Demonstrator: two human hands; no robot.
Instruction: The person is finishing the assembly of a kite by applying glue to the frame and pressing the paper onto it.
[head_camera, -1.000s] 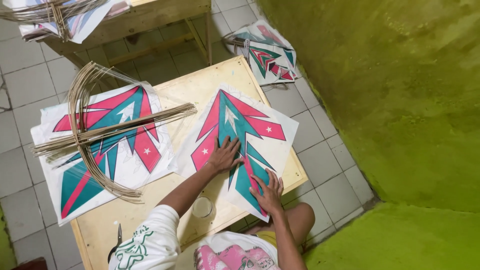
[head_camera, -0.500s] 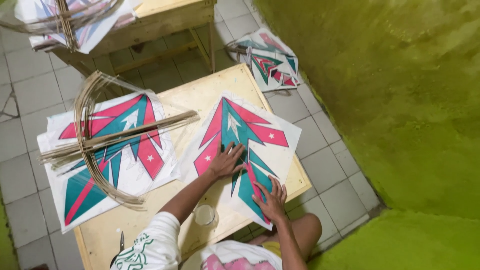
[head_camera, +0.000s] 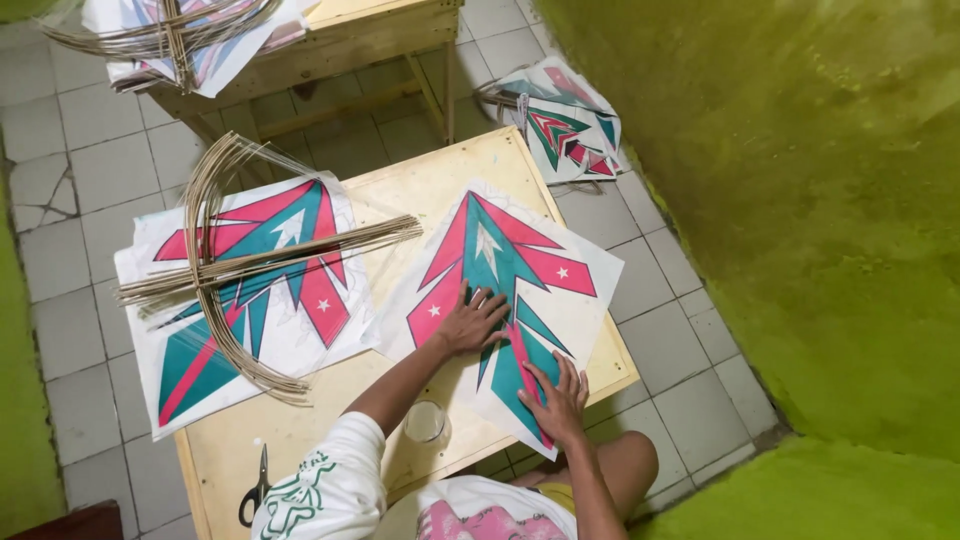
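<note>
A diamond-shaped white paper kite sheet printed with a red and teal arrow pattern (head_camera: 500, 290) lies flat on the right half of the pale plywood bench (head_camera: 300, 440), its long axis running from about eleven o'clock at the far tip to five o'clock at the near tip, which overhangs the bench edge. Both hands rest on it. The left hand (head_camera: 470, 322) sits near the sheet's middle, palm down, fingers (head_camera: 488, 300) spread and pointing toward one o'clock, the forearm stretched out from the white sleeve. The right hand (head_camera: 555, 400) lies closer to the body, at the sheet's near tip, also flat with fingers splayed, so it is the nearer hand to that overhanging corner. Neither hand pinches anything; both press the paper flat.

At nine o'clock from the left hand lies a second printed kite sheet (head_camera: 250, 300) under a bundle of thin bamboo strips, some straight and some bowed (head_camera: 230, 265). A small clear glass cup (head_camera: 425, 422) stands just beside the left forearm, and black-handled scissors (head_camera: 255, 490) lie at the bench's near edge.
</note>
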